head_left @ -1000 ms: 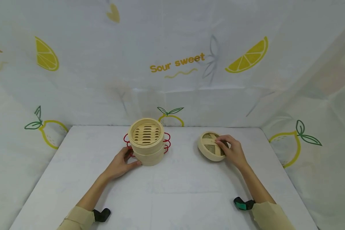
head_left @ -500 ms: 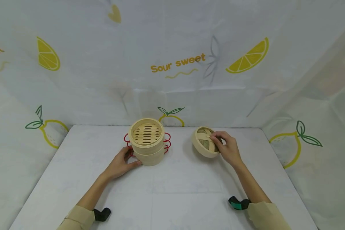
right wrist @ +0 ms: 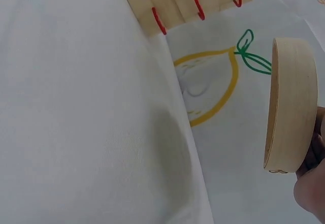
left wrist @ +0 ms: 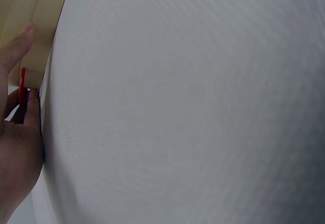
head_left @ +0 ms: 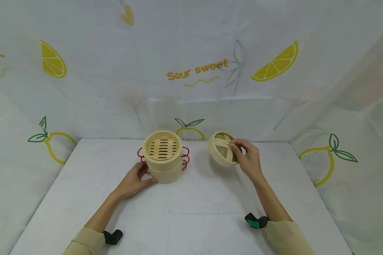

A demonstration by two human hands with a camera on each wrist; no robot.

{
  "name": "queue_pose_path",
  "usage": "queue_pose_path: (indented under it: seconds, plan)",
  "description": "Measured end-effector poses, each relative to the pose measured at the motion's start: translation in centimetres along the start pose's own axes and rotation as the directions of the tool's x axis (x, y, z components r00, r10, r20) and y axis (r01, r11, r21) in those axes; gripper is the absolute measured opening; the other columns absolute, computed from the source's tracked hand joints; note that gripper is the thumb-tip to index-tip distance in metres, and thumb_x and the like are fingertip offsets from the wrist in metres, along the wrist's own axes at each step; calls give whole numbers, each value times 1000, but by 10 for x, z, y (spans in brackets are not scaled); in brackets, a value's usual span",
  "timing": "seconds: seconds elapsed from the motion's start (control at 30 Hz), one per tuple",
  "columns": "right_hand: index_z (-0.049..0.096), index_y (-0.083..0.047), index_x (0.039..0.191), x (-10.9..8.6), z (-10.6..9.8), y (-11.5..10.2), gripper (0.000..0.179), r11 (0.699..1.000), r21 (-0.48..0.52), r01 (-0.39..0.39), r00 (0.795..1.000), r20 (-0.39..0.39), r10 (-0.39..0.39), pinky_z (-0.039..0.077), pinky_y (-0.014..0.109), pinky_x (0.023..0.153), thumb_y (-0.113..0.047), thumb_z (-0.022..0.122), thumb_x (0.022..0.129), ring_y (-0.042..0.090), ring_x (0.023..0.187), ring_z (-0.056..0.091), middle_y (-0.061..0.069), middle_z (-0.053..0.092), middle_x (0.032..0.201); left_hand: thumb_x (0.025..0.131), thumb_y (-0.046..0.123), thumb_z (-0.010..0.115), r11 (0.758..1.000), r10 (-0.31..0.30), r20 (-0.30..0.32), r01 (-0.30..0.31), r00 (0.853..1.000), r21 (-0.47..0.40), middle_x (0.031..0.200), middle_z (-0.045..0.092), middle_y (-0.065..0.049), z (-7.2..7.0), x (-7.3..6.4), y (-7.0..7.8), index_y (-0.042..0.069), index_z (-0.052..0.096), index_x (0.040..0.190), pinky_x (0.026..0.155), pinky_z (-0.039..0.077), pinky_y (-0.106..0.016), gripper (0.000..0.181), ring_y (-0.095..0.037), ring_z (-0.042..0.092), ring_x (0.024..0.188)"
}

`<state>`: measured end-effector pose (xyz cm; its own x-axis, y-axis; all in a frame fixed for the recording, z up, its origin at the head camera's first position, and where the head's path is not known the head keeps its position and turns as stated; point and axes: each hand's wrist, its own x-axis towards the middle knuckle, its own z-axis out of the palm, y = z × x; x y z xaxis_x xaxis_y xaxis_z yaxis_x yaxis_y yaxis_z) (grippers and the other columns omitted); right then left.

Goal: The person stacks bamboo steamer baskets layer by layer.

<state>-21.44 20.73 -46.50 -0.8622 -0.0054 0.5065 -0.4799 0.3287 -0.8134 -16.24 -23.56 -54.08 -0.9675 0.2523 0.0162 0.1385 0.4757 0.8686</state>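
A stacked bamboo steamer point(head_left: 164, 159) with red loop handles on its sides stands upright on the white table. Its slatted top tier is uncovered. My left hand point(head_left: 134, 182) holds the stack low on its left side, thumb on the front wall and fingers around by the red handles; in the left wrist view the fingertips are partly hidden. To the right, my right hand point(head_left: 249, 159) pinches the small knob of the round woven steamer lid point(head_left: 221, 150). The lid hangs tilted above the table, apart from the stack. In the right wrist view its rim point(right wrist: 294, 102) shows edge-on.
The white table point(head_left: 185, 216) has a back edge meeting a hanging white sheet point(head_left: 191, 42) printed with lemons and lettering. Black wrist-worn devices point(head_left: 113, 237) show at both cuffs. The steamer stands near the back edge.
My right hand has raised the lid off the table and carried it left and farther back, towards the steamer. My left hand and the steamer have stayed put.
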Motion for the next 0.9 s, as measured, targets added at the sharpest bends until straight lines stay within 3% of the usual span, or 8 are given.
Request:
queue_pose_path:
  seconds: [0.9]
  plan:
    - [73,9,105,13,45,-36,8,993,111,45,999,-14,-44,54,8,107,2,73,100,-1,112,65,25,73,110,93,28,88,1000,-4,-2,4,1000,-6,160,51,-23,0,2,-2,-3,42,158,131,42,-48,85,-42,52,153]
